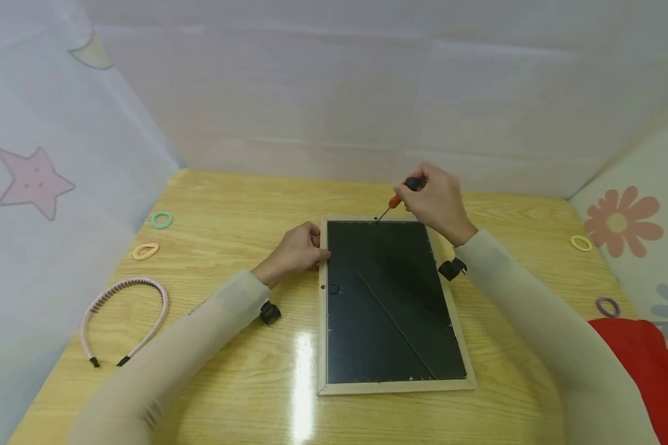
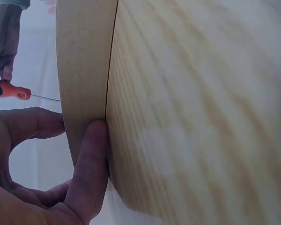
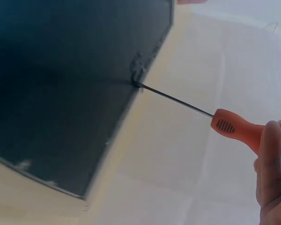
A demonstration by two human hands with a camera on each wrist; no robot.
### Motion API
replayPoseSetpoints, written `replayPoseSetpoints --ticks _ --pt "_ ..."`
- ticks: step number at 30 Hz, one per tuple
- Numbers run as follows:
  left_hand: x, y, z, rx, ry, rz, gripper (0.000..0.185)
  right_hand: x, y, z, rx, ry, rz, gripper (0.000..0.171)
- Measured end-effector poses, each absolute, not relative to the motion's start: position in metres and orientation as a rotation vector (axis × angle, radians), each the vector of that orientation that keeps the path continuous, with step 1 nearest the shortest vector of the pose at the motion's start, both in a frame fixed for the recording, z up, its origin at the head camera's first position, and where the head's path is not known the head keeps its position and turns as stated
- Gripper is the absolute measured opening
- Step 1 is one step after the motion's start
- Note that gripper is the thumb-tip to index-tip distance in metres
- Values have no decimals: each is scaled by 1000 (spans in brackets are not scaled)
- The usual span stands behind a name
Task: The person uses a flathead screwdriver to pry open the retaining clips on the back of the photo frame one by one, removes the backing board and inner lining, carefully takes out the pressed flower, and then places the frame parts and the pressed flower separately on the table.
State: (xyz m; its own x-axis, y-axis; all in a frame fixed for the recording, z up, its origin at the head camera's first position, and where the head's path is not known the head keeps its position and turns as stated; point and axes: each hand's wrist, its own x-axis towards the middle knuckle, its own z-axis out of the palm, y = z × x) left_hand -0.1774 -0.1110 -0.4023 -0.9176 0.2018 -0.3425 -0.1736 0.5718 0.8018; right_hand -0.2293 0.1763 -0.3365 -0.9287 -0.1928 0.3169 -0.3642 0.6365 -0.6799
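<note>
A picture frame [image 1: 396, 388] with a pale wooden border lies back up on the table, its black backing board [image 1: 362, 346] showing. My right hand [image 1: 436, 201] grips an orange and dark screwdriver [image 3: 236, 125]. Its thin shaft slants down to the backing's far edge, and in the right wrist view the tip touches a small dark spot there. At the frame's left side, near the far corner, my left hand [image 1: 297, 250] holds the border. The thumb lies over the edge; in the left wrist view, fingers [image 2: 91, 164] press the wooden side.
A pink headband [image 1: 164, 303] lies on the wooden table [image 1: 228, 191] at left, near a green ring [image 1: 162, 212] and an orange ring [image 1: 146, 245]. At right are a yellow ring [image 1: 581, 238], a purple ring [image 1: 607, 300] and red cloth [image 1: 640, 352]. Fabric walls stand around.
</note>
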Motion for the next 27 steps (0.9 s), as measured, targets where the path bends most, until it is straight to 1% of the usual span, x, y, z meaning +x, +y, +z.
replayPoseSetpoints --ticks 7,16,20,27 --pt "-175 -115 -402 33 2434 1243 48 -253 161 -322 365 -2826 1186 25" --pt "-178 -112 -402 73 2473 1209 46 -275 146 -310 267 -2963 1099 28" --pt "-182 -109 -404 90 2474 1204 45 -279 149 -309 239 -2993 1116 29" --pt "-183 -105 -407 54 2466 1201 54 -271 170 -304 231 -3030 1245 31"
